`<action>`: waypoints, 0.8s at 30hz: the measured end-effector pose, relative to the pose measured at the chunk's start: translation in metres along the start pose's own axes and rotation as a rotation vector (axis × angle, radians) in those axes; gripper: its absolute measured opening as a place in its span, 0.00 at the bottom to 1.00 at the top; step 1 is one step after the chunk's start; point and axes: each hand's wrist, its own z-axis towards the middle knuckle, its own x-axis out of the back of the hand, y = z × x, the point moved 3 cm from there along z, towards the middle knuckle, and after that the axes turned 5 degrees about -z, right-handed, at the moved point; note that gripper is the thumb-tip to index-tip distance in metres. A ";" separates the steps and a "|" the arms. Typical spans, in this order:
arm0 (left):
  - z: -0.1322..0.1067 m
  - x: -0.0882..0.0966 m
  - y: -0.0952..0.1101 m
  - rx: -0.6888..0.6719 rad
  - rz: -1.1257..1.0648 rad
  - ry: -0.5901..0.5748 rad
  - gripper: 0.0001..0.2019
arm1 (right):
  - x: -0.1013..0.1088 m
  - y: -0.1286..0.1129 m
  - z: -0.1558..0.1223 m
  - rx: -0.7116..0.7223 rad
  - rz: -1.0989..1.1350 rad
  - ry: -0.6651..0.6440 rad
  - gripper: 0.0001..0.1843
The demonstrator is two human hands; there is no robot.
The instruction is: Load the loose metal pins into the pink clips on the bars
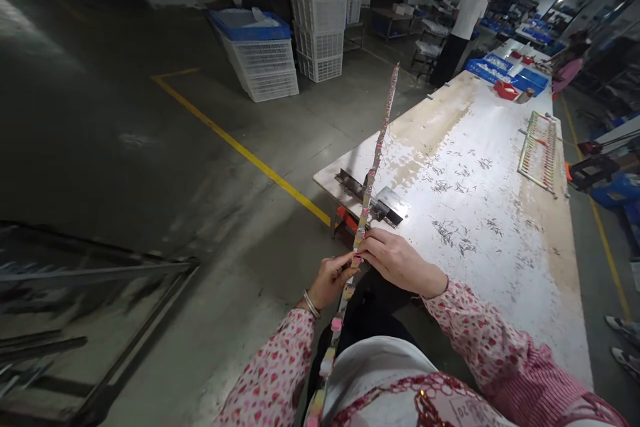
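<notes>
A long thin rod (376, 153) wrapped in many-coloured bits runs from my lap up and away over the table corner. My left hand (330, 280), with a bracelet on the wrist, pinches the rod from the left. My right hand (397, 260) closes on it from the right at the same spot, fingertips meeting the left hand's. Both hands hover just off the near corner of the long white worktable (505, 167). A metal fixture (377, 199) sits on that corner right behind the rod.
Small metal pins (453, 230) lie scattered on the table. A wire rack (539, 150), red tray (505, 90) and blue trays (500, 67) lie farther along. White crates (267, 60) stand on the floor beyond a yellow line (240, 147). A person in white (463, 27) stands at the far end.
</notes>
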 end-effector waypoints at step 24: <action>-0.012 0.009 0.001 0.242 -0.309 0.015 0.18 | -0.008 0.004 -0.019 -0.115 0.120 0.100 0.13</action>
